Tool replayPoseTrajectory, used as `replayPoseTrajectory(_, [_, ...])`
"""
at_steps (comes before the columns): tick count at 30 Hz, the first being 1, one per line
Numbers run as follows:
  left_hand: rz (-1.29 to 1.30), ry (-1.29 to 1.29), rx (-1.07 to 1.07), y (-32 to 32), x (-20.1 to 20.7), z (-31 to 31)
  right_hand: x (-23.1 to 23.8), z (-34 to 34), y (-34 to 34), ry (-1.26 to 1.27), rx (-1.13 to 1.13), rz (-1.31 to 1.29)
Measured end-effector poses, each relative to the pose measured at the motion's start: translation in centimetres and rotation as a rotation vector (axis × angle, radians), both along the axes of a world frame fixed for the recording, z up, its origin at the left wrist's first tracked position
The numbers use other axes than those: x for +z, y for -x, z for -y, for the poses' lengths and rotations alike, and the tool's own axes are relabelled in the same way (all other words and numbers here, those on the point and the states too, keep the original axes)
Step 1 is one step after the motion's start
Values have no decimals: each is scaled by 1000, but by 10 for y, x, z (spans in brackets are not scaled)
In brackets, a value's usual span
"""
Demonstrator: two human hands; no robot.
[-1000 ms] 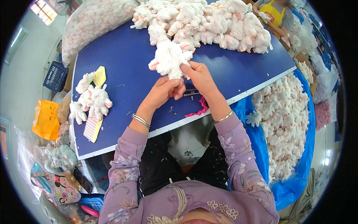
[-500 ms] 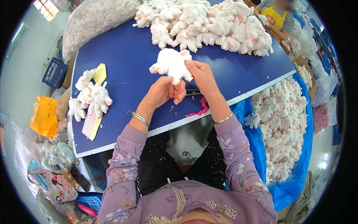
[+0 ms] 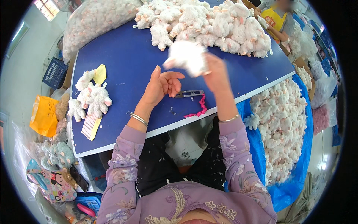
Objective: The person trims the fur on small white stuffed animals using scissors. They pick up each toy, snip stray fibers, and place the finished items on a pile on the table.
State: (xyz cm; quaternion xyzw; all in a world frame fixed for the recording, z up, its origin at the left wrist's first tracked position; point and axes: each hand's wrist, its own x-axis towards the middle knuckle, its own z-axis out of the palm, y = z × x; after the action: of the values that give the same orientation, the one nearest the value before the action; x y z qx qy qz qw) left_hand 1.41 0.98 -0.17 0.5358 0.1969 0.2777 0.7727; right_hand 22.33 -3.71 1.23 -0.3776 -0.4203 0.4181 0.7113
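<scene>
The right hand (image 3: 217, 72) grips a white toy (image 3: 186, 58), its fingers closed on the toy's right side. Both are blurred, so the exact set of the fingertips cannot be told. The toy is held up over the desk (image 3: 128, 63), between the person and a pile (image 3: 203, 26) of similar white toys at the far edge; a pink ear shows on its left side.

The left hand (image 3: 160, 86) is empty and half open: the thumb points up, well apart from the loosely curled fingers, and the palm is turned inward. It is apart from the toy. Its fingertips are by the left end of the snips (image 3: 190, 93); whether they touch cannot be told. A pink cord (image 3: 201, 108) runs from the snips toward the near edge of the desk.

On the left of the desk, a small cluster (image 3: 93, 99) of white toys lies beside a yellow card (image 3: 100, 74) and a patterned sheet (image 3: 89, 127). To the right, a blue bag (image 3: 308, 142) holds many more.
</scene>
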Motion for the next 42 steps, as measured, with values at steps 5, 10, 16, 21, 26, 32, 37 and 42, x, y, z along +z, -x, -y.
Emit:
replayPoseTrajectory(5, [1,-35,182,2,-1,-13,71,48,-81,-652,341,-500])
replayPoseTrajectory(10, [-188,-268,496,-13,4,-49,14,6,-47,144,-14,155])
replayPoseTrajectory(16, [-236,-612,652,-31,26,-136,-19,-8,-38,310,-41,416])
replayPoseTrajectory(21, [-382,-787,848,-28,55,-240,-23,-1,-42,309,-63,363])
replayPoseTrajectory(26, [-535,-1033,854,-27,76,-362,-20,4,-35,320,-85,525])
replayPoseTrajectory(32, [-712,-1169,708,-96,59,-465,0,11,-38,406,-85,807])
replayPoseTrajectory(37, [-1127,-1257,312,-125,-10,-518,6,7,-40,446,-48,838])
replayPoseTrajectory(42, [-957,-1102,243,-112,-2,-477,5,2,-37,382,-99,891])
